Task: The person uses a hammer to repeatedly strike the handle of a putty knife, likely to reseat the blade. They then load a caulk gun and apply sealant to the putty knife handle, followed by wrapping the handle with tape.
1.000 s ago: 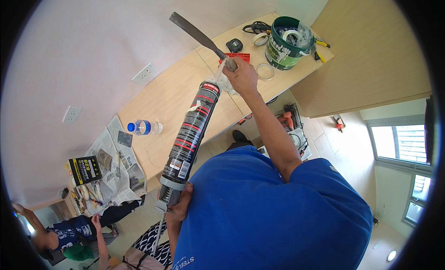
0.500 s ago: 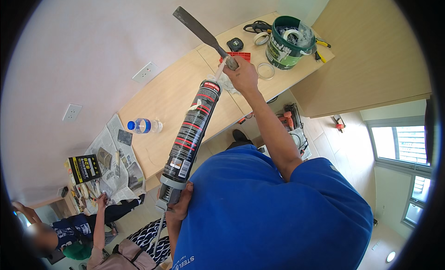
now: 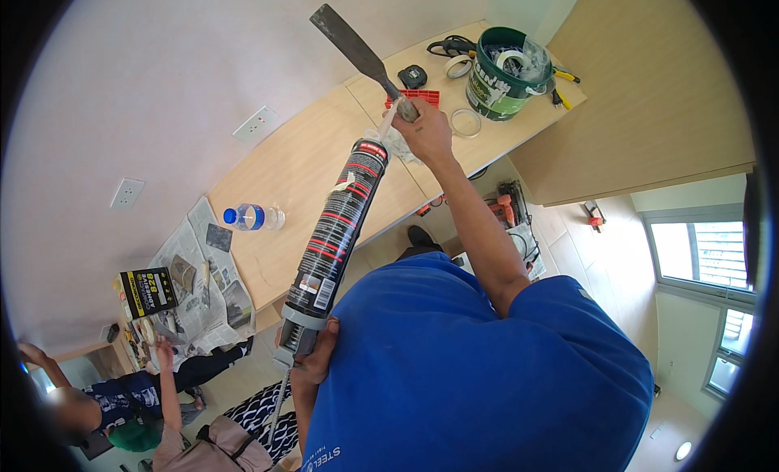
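Note:
My left hand [image 3: 319, 358] is closed round the rear of a caulking gun [image 3: 302, 322], close against my blue shirt. Loaded in the gun is a black cartridge [image 3: 329, 245] with red stripes, tilted up and away, with a pale smear on its side. In my right hand [image 3: 425, 133] is a chisel [image 3: 350, 46] with a long flat dark blade, which points up to the left. The cartridge's pale nozzle [image 3: 389, 122] meets the chisel handle at my right fingers; the exact contact is hidden.
On the wooden counter [image 3: 284, 180] stand a water bottle [image 3: 253, 218], a tape measure [image 3: 412, 76], tape rolls [image 3: 458, 66] and a green bucket [image 3: 501, 79]. Newspaper [image 3: 235, 293] and a black-yellow box [image 3: 146, 293] lie left. Two other people are at lower left, one in a green cap [image 3: 134, 435].
At lower left, a co-worker's raised hand has shifted up and to the left. My hands, the caulking gun and the chisel stay almost in place.

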Tool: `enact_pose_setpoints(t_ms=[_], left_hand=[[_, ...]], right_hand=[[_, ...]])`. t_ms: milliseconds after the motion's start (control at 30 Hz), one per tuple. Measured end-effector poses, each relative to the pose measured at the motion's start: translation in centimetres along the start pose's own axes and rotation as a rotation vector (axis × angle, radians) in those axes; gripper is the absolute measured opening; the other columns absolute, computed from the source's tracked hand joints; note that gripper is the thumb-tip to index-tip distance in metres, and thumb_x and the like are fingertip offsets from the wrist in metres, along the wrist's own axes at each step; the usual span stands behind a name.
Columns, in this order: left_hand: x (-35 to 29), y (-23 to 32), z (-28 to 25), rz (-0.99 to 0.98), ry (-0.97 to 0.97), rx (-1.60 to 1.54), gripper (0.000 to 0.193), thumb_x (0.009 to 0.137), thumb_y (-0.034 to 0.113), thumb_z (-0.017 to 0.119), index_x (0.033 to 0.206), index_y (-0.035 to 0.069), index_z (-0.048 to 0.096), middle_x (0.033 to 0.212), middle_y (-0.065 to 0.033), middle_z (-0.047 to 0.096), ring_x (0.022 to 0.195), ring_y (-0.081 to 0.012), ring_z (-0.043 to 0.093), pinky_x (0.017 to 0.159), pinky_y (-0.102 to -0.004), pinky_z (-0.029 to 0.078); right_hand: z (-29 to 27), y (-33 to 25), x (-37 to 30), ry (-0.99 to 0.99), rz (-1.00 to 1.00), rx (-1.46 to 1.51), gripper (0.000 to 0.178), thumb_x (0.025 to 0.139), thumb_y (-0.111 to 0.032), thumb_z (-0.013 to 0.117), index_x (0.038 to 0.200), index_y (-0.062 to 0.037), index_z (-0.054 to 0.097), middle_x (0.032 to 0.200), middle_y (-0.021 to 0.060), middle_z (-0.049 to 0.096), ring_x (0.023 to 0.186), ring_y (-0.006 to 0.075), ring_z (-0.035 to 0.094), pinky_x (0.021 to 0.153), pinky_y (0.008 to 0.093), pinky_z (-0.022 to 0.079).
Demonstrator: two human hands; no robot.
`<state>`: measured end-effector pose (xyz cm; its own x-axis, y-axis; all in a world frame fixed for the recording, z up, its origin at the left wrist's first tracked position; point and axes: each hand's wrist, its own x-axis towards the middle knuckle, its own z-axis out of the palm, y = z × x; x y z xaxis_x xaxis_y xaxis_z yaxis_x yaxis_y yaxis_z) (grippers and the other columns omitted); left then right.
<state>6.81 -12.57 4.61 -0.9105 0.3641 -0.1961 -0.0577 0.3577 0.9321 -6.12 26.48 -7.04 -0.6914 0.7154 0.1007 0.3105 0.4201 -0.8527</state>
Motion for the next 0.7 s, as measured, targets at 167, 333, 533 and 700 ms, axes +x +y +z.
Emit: enact_pose_setpoints(t_ms=[167,333,533,700], left_hand=[[-0.1,-1.3,-0.5,0.008,0.007,-0.024,0.019,0.088,0.016,0.086,0.099,0.004,0.075,0.088,-0.0035,0.075,0.080,-0.0134,0.069,0.074,-0.0311,0.054],[-0.1,-1.5,-0.6,0.001,0.019,-0.011,0.020,0.088,0.016,0.086,0.099,0.003,0.076,0.089,-0.0045,0.076,0.080,-0.0139,0.069,0.074,-0.0317,0.055],[0.1,-1.5,-0.5,0.008,0.007,-0.012,0.020,0.088,0.016,0.086,0.100,0.003,0.075,0.089,-0.0053,0.076,0.080,-0.0143,0.070,0.074,-0.0319,0.055],[0.1,-1.1,-0.3,0.003,0.023,-0.048,0.020,0.088,0.014,0.086,0.100,0.003,0.075,0.089,-0.0058,0.076,0.080,-0.0142,0.070,0.074,-0.0313,0.056]], right_hand=[[-0.5,-0.4,0.0,-0.007,0.005,0.016,0.037,0.084,-0.038,0.085,0.102,-0.0076,0.076,0.081,0.0099,0.073,0.073,0.0243,0.070,0.067,0.0395,0.052],[-0.5,-0.4,0.0,-0.017,-0.002,0.014,0.037,0.084,-0.038,0.085,0.104,-0.0074,0.077,0.081,0.0100,0.073,0.072,0.0239,0.070,0.068,0.0393,0.053],[-0.7,-0.7,0.0,-0.051,0.025,0.050,0.041,0.085,-0.046,0.081,0.097,-0.0082,0.073,0.089,0.0144,0.075,0.087,0.0347,0.072,0.074,0.0460,0.055],[-0.8,-0.8,0.3,-0.076,0.042,0.048,0.041,0.084,-0.046,0.081,0.099,-0.0086,0.074,0.091,0.0146,0.075,0.088,0.0346,0.072,0.076,0.0459,0.055]])
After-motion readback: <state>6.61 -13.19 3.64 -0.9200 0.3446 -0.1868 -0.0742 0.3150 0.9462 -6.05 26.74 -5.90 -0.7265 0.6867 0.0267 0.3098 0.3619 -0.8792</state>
